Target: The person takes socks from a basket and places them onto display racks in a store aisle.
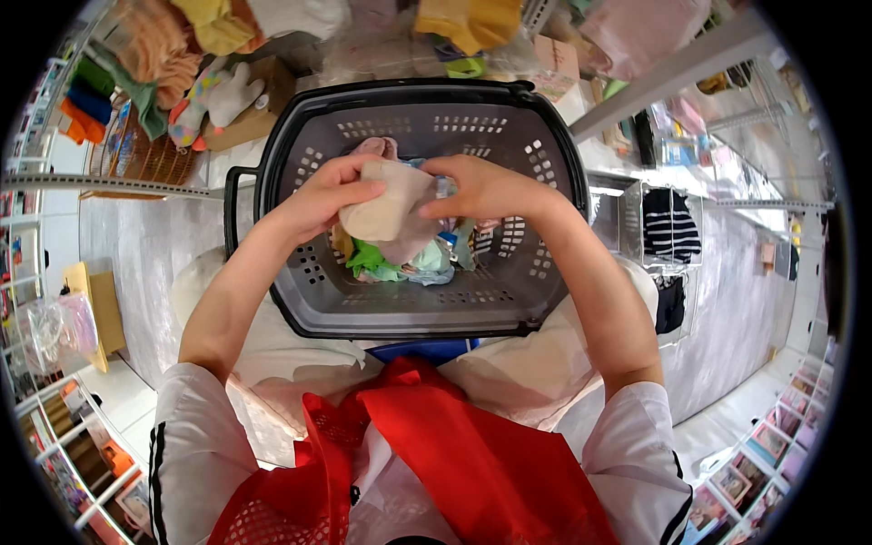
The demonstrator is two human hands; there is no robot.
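A grey plastic shopping basket (409, 318) with a black rim rests before me, between my knees. Above its inside, my left hand (334, 197) grips a folded cream-coloured cloth item (385, 204), thumb on top. On the other side my right hand (477, 187) has thumb and fingers around the edge of the same cloth; whether it pinches it is hard to tell. A greyish-pink cloth part (412, 238) hangs just below. In the basket lie small cloth items, among them a bright green one (368, 259), a pale mint one (432, 257) and a pink one (378, 146).
Hanging socks (470, 24) and a plush toy (231, 95) are beyond the basket. A wicker basket (160, 163) stands at the upper left. Wire baskets with dark clothes (671, 225) are at the right. Metal shelf bars (116, 182) run at both sides.
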